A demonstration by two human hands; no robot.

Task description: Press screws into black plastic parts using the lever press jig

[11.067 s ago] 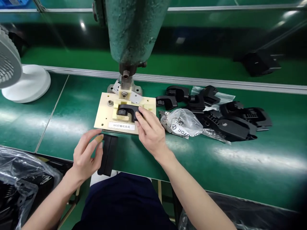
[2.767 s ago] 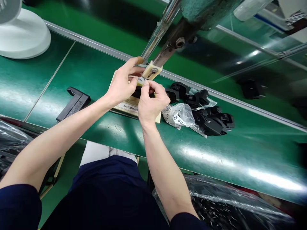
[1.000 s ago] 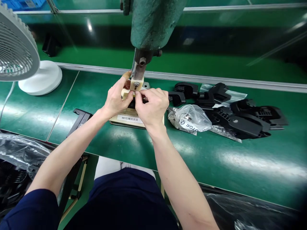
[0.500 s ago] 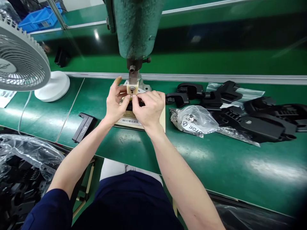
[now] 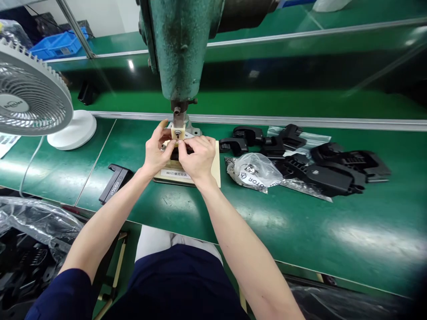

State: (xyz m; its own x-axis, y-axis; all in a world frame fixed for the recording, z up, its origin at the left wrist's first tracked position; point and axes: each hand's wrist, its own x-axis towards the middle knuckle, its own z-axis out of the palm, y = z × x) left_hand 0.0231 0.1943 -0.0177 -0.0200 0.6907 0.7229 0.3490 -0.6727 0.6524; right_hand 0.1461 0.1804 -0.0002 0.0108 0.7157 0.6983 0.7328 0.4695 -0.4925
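Note:
A green arbor press (image 5: pixel 178 58) stands before me, its metal ram (image 5: pixel 179 119) ending in a cream block (image 5: pixel 178 132). Just under this block, my left hand (image 5: pixel 157 150) and my right hand (image 5: pixel 199 156) meet, thumbs and fingertips close together. Both are closed in a pinch at a tiny part that I cannot make out. Beneath the fingers sits a dark piece in a cream fixture (image 5: pixel 214 171) with a printed label (image 5: pixel 175 174), mostly hidden by my hands. The left hand's index finger rises beside the block.
To the left lie a black BOSCH-marked part (image 5: pixel 115 183) and a white fan (image 5: pixel 36 98). On the right are a clear bag of small metal parts (image 5: pixel 255 171) and several black plastic housings (image 5: pixel 328 175). A plastic-lined bin (image 5: pixel 33 249) of black parts stands lower left.
The view has shifted, so the bench appears slightly lower and further left. Both hands stay at the same spot under the cream block, with little visible finger movement.

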